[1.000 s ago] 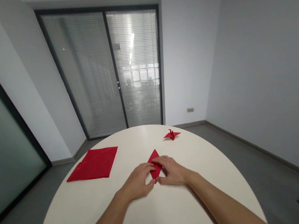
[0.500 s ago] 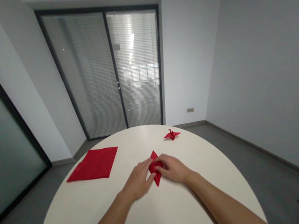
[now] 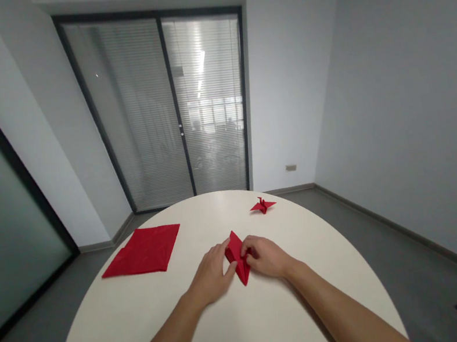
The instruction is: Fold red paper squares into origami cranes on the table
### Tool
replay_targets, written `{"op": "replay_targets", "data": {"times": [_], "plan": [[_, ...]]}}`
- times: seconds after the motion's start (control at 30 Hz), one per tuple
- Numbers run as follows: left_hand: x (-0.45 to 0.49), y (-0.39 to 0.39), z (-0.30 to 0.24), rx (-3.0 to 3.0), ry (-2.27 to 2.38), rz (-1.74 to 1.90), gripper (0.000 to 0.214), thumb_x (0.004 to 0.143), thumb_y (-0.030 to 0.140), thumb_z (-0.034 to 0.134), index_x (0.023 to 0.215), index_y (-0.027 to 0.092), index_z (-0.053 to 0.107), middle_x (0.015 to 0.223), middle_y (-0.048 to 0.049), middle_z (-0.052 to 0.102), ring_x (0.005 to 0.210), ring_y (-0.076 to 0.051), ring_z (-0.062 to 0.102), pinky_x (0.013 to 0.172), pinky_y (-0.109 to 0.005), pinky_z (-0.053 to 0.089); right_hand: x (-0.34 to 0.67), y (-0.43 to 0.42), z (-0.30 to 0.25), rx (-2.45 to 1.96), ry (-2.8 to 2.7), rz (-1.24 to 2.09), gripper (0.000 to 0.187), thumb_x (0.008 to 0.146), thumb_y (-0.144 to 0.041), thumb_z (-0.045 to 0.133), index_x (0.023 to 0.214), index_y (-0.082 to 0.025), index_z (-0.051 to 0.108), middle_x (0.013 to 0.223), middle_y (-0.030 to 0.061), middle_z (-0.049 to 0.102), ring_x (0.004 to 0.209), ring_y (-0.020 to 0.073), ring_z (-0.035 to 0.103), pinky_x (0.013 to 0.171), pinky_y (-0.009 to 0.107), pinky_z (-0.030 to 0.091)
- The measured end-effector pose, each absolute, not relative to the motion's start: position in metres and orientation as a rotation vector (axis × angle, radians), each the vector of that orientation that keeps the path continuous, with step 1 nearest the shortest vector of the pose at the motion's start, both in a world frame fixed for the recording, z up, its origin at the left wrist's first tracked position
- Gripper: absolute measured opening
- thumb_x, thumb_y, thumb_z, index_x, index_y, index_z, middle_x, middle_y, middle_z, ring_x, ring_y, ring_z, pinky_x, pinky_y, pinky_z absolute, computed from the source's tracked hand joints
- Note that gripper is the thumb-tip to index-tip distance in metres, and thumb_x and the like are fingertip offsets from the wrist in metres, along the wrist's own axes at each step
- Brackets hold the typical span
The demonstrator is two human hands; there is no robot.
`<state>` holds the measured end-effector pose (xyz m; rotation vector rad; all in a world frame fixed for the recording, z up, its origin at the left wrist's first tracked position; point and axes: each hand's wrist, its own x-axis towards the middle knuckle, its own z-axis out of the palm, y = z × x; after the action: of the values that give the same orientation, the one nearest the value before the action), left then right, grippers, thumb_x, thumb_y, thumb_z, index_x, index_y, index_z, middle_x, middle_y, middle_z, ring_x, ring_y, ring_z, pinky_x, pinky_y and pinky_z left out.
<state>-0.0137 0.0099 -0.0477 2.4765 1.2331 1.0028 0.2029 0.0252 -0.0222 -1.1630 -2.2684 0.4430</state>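
Head view. I see 2 bare hands meeting at the middle of a round table point(image 3: 257, 331) with a smooth, matt, off-white top. Between them lies a folded sheet of red paper point(image 3: 238, 259), a narrow kite or diamond shape with crisp creased edges, 1 sharp tip pointing away from me and 1 toward me, resting on the tabletop. The left hand point(image 3: 211, 274) lies palm down, fingers stretched nearly flat and close together, their tips pressing the left edge of the paper; it grasps nothing. The right hand point(image 3: 265, 256) is half curled, knuckles raised, thumb and fingertips pinching the right side of the paper near its middle; I cannot tell how deep the pinch goes.

On the left part of the table, well apart from the hands, lies a flat stack of square red sheets point(image 3: 145, 250), faint crease lines showing on the top one. At the far right rim stands a small red paper crane point(image 3: 263, 205), wings spread. Behind the table, slatted blinds point(image 3: 169, 110) hang in a dark-framed glass door.
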Motion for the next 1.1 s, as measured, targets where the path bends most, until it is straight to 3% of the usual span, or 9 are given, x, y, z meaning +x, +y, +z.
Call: {"op": "replay_targets", "data": {"times": [0.17, 0.63, 0.9, 1.1], "plan": [[-0.011, 0.007, -0.037, 2.448, 1.232, 1.018, 0.021, 0.094, 0.022, 0.050, 0.113, 0.021, 0.059, 0.111, -0.0083, 0.065, 0.104, -0.023, 0.060, 0.096, -0.040, 0.048, 0.203, 0.028, -0.025, -1.168, -2.232, 0.457, 0.021, 0.072, -0.008, 0.054, 0.086, -0.020, 0.065, 0.088, 0.0021, 0.068, 0.078, 0.0166, 0.060, 0.072, 0.026, 0.043], [-0.012, 0.002, -0.029, 2.441, 1.322, 0.989, 0.023, 0.086, 0.020, 0.057, 0.108, 0.023, 0.062, 0.104, -0.0053, 0.070, 0.096, -0.022, 0.064, 0.086, -0.034, 0.050, 0.205, 0.029, -0.026, -1.230, -2.069, 0.539, 0.009, 0.093, -0.018, 0.039, 0.097, -0.023, 0.046, 0.082, 0.0003, 0.063, 0.075, 0.0184, 0.057, 0.069, 0.028, 0.038], [-0.013, 0.005, -0.032, 2.479, 1.401, 0.944, 0.011, 0.089, 0.021, 0.055, 0.095, 0.023, 0.064, 0.096, -0.0033, 0.069, 0.089, -0.020, 0.064, 0.077, -0.030, 0.048, 0.206, 0.032, -0.031, -1.223, -2.071, 0.555, 0.033, 0.090, -0.012, 0.040, 0.121, -0.022, 0.044, 0.082, -0.0001, 0.065, 0.076, 0.0190, 0.060, 0.073, 0.029, 0.041], [-0.013, 0.005, -0.029, 2.449, 1.456, 0.961, 0.012, 0.091, 0.021, 0.052, 0.094, 0.023, 0.063, 0.094, -0.0018, 0.070, 0.081, -0.018, 0.064, 0.072, -0.029, 0.046, 0.203, 0.030, -0.028, -1.174, -2.092, 0.578, 0.044, 0.083, -0.012, 0.054, 0.126, -0.022, 0.049, 0.097, 0.0040, 0.071, 0.085, 0.0193, 0.064, 0.077, 0.029, 0.046]]}}
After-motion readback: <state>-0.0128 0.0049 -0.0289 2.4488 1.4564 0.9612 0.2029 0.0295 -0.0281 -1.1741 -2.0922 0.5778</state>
